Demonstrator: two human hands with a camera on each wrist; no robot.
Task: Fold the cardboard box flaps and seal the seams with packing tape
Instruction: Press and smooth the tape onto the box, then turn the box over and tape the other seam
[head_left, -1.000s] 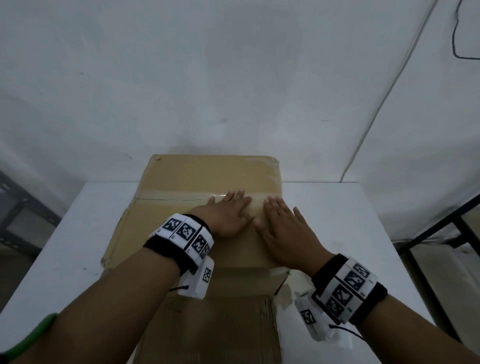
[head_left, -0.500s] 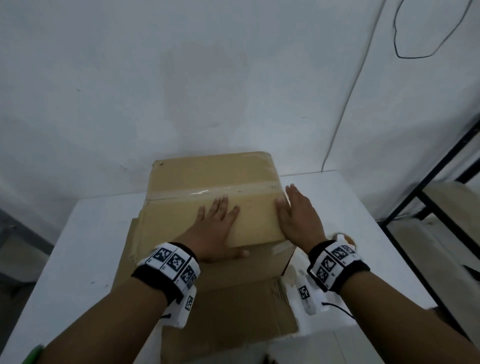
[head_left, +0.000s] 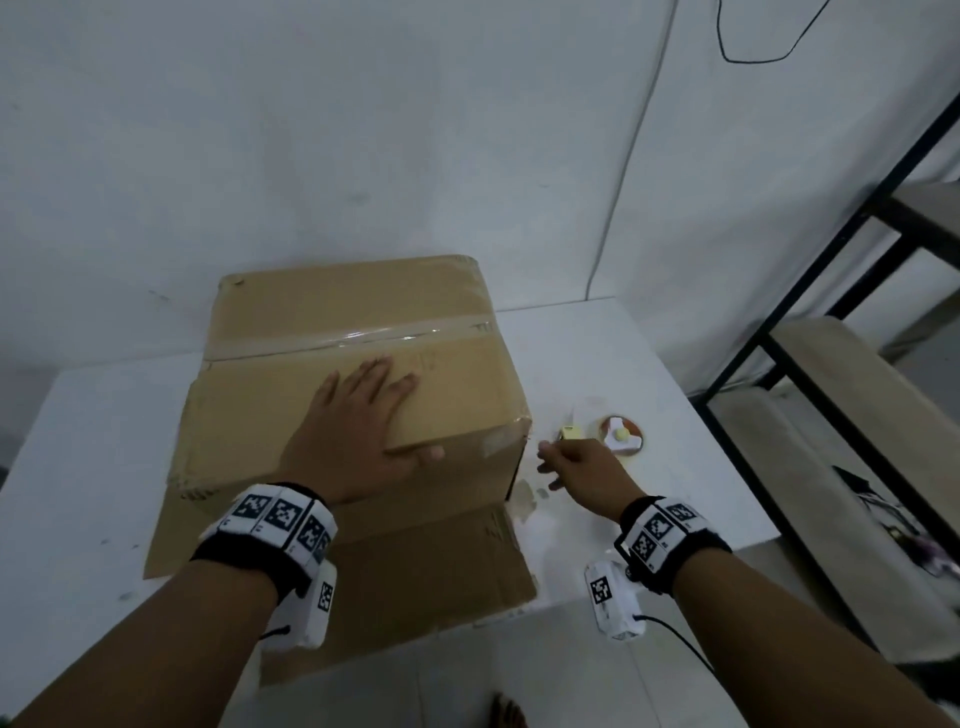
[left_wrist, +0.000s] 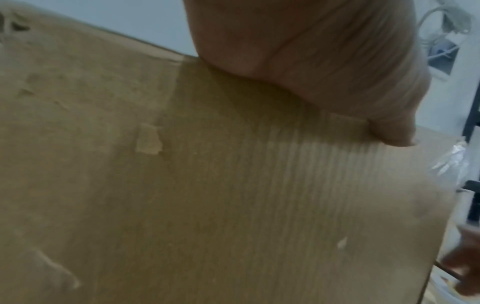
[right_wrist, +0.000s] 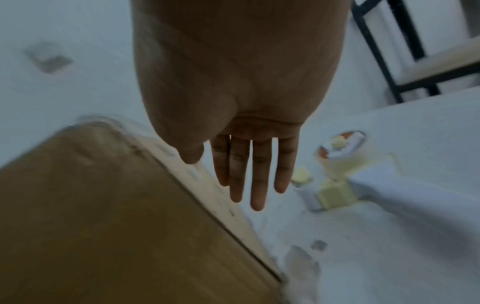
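A brown cardboard box (head_left: 457, 384) stands on the white table (head_left: 597, 358), its top flaps folded shut with a strip of clear tape (head_left: 353, 335) across the seam. My left hand (head_left: 358, 415) lies flat on the near top flap, fingers straight, pressing it down; in the left wrist view the palm (left_wrist: 311, 61) rests on the cardboard (left_wrist: 207, 185). My right hand (head_left: 576, 460) hovers open just right of the box, fingers (right_wrist: 246, 174) straight, close to a tape dispenser (head_left: 621, 434) with a roll (right_wrist: 340, 148) on the table. The near front flap (head_left: 415, 571) hangs open toward me.
A black metal shelf frame (head_left: 810, 322) with wooden boards stands to the right of the table. A white wall (head_left: 363, 130) with a black cable (head_left: 753, 52) rises behind the box. Scraps of torn tape (head_left: 524, 499) lie on the table by the box corner.
My right hand has left the box top and moved right and down toward the tape dispenser. My left hand stays pressed on the flap. The head view has swung to the right.
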